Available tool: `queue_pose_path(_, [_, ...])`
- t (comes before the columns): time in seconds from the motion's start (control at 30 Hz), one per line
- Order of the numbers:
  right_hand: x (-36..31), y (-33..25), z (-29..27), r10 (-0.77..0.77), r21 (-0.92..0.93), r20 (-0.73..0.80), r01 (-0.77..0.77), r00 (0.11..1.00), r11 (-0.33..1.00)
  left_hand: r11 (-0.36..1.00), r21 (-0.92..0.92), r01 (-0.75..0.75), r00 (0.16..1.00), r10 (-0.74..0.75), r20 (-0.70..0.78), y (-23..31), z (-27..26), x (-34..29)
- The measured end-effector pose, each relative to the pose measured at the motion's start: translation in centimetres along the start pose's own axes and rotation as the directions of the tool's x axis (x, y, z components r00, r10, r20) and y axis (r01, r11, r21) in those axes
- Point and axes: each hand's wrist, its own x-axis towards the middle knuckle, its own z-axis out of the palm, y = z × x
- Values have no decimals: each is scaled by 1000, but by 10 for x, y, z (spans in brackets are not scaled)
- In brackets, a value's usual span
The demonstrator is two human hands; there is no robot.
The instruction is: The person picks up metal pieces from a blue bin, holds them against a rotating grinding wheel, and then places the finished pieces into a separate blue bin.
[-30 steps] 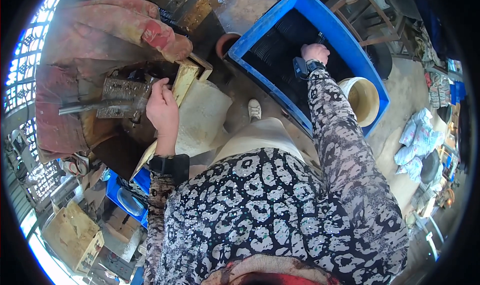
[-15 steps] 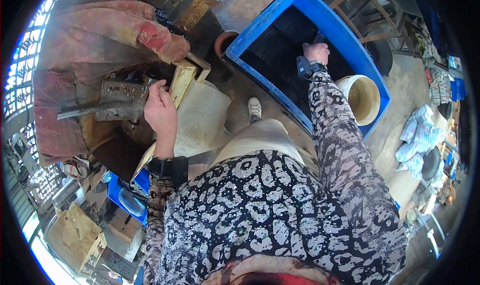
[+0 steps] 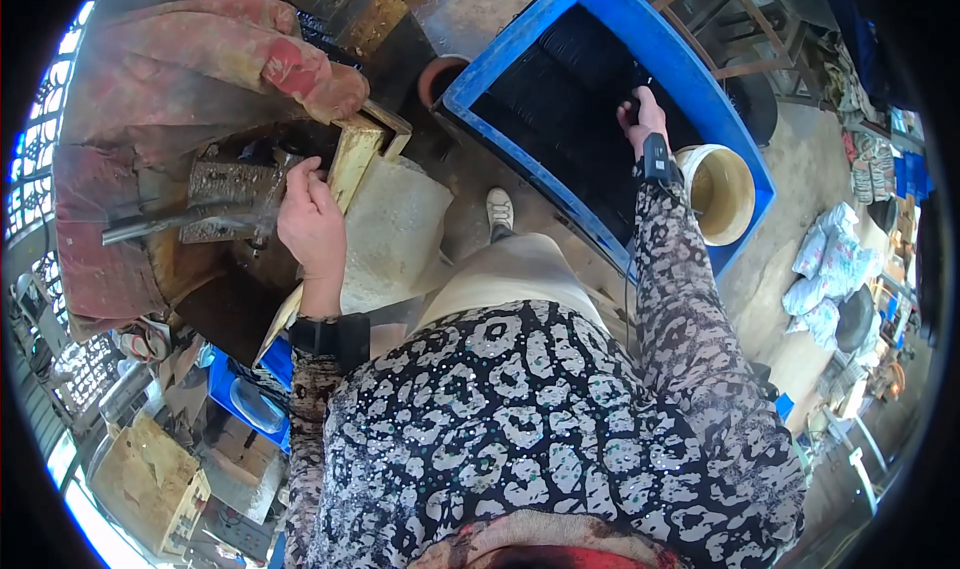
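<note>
My left hand (image 3: 312, 224) is beside a wet, splashing work box, its fingers curled together at the box's yellowish rim (image 3: 352, 164). What it pinches, if anything, is hidden. Left of its fingertips sits a ridged, wet metal block (image 3: 230, 197), crossed by a grey pipe (image 3: 150, 226). My right hand (image 3: 645, 124) reaches into the far right part of a blue tub (image 3: 480, 81), thumb and fingers bent around something dark that I cannot make out. Rows of thin black pieces (image 3: 560, 79) fill the tub's floor.
A cream bucket (image 3: 722, 194) stands in the tub's near right corner. A stained reddish cloth (image 3: 200, 59) drapes over the work box. A brown pot (image 3: 440, 77) is beside the tub. Pale bags (image 3: 825, 269) lie on the right, and a wooden frame (image 3: 735, 19) stands behind the tub.
My right hand has turned at the wrist and moved slightly to the right and nearer within the tub. The left hand stays at the box's rim.
</note>
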Motion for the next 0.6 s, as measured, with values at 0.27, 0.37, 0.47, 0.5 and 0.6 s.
queue_pose_path(0.27, [-39,-3,-18,85,287,293,-172,952,942,998,-33,46,998,-45,33,2,0,5])
queue_pose_path(0.37, [-73,-12,-11,109,97,528,-187,842,978,974,-134,-181,967,152,-206,11,1,15])
queue_pose_path(0.47, [-139,-26,25,34,-70,649,15,760,997,860,-364,-358,915,401,46,55,-9,24])
queue_pose_path(0.5, [-153,-28,36,53,-124,686,44,726,991,829,-510,-230,886,395,242,66,-2,30])
queue_pose_path(0.6, [-199,-26,65,56,-248,766,214,640,945,399,-629,667,637,134,759,88,44,32])
